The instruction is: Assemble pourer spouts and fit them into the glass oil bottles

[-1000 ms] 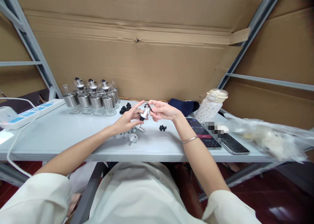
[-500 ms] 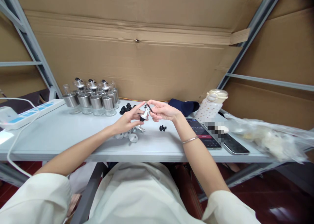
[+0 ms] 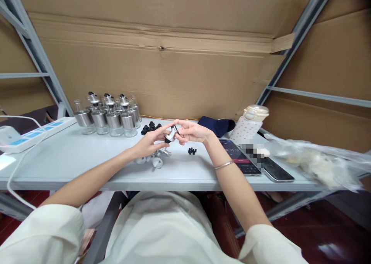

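Note:
Between my hands is a silver bottle pourer [image 3: 170,136] with a black stopper at its lower end. My left hand [image 3: 151,141] grips it from the left with the fingers and thumb. My right hand [image 3: 189,131] pinches a small black cap [image 3: 176,130] at the tip of the spout. Silver pourer tops [image 3: 157,162] lie on the table under my left hand. A cluster of black stoppers [image 3: 149,128] sits behind that hand, partly hidden by it. Several small black caps [image 3: 192,151] stand below my right hand.
Several glass bottles with steel sleeves [image 3: 114,121] stand at the back left, three topped with pourers. A power strip [image 3: 40,134] is on the far left. To the right are a dark blue cap [image 3: 216,126], a dotted bottle [image 3: 248,126], phones [image 3: 278,170] and a plastic bag [image 3: 321,163].
My right fingers have shifted slightly, bringing the black cap against the spout's tip. My left hand keeps its hold on the pourer, nearly unmoved.

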{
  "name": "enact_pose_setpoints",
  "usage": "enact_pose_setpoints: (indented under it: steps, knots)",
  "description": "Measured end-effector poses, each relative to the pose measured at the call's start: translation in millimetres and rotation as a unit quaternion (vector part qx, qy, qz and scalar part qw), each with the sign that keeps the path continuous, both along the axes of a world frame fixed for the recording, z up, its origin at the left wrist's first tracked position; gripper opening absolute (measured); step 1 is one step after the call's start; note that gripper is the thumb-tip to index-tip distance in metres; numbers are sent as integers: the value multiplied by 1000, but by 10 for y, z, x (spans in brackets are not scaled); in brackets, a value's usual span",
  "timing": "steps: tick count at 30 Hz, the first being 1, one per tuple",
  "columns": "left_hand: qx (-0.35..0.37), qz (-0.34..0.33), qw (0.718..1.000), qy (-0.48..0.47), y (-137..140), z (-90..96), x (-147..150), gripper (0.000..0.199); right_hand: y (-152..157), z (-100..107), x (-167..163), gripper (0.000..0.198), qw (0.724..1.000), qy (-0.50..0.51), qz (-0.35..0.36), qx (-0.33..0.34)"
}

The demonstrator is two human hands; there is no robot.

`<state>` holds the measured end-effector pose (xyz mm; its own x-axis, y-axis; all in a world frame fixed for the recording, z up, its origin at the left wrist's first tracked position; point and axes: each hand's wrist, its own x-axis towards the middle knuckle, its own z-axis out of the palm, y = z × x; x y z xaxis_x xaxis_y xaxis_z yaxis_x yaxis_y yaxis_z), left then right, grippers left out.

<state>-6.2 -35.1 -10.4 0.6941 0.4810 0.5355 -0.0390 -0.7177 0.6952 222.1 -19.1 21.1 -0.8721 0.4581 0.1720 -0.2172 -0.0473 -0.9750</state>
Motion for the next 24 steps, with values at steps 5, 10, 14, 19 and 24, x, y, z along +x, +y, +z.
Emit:
enact_pose_setpoints:
  steps: [5, 10, 14, 19, 24]
  knots:
    - [-12, 19, 1000, 12, -3, 4, -1, 68, 8, -1, 8, 28, 1000, -14, 4, -12]
    - [9, 34, 999, 26, 2, -13, -9, 65, 17, -9, 15, 29, 999, -24, 24, -27]
    - [34, 49, 998, 34, 12, -10, -15, 64, 20, -21, 33, 28, 998, -27, 46, -42]
    - [36, 48, 998, 33, 0, 13, -13, 61, 10, -17, 34, 31, 996, -44, 63, -38]
    - [-12, 32, 999, 38, -24, 12, -8, 58, 20, -33, 18, 43, 997, -54, 50, -14]
